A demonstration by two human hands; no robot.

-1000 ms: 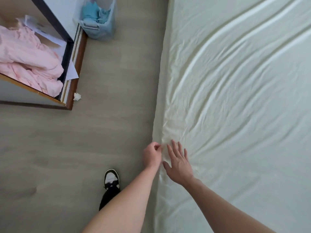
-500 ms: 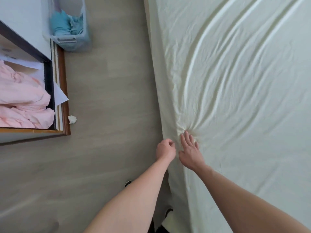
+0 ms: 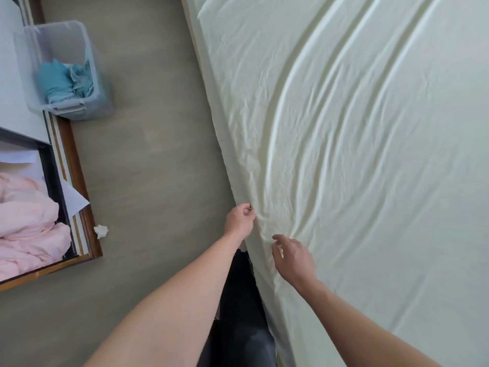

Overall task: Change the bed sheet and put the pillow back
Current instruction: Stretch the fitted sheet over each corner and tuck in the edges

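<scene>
While left hand [image 3: 239,221] pinches the pale sheet [image 3: 344,154] at the bed's edge, centre frame, right hand [image 3: 293,256] has lifted off it, fingers loosely released; ridges remain, smoothing unfinished; pillow unseen.

Pale green bed sheet [image 3: 357,154] covers mattress, long curved wrinkles fanning from edge. Left hand [image 3: 239,221] pinches sheet at mattress edge, fingers curled. Right hand [image 3: 293,256] just beside it over sheet, fingers loosely bent, contact w/ sheet unclear. Clear plastic bin [image 3: 87,102] w/ teal cloth [image 3: 63,80] on floor. Pink bedding [image 3: 26,223] on shelf at left. Crumpled tissue [image 3: 101,231] on floor near shelf corner.
</scene>
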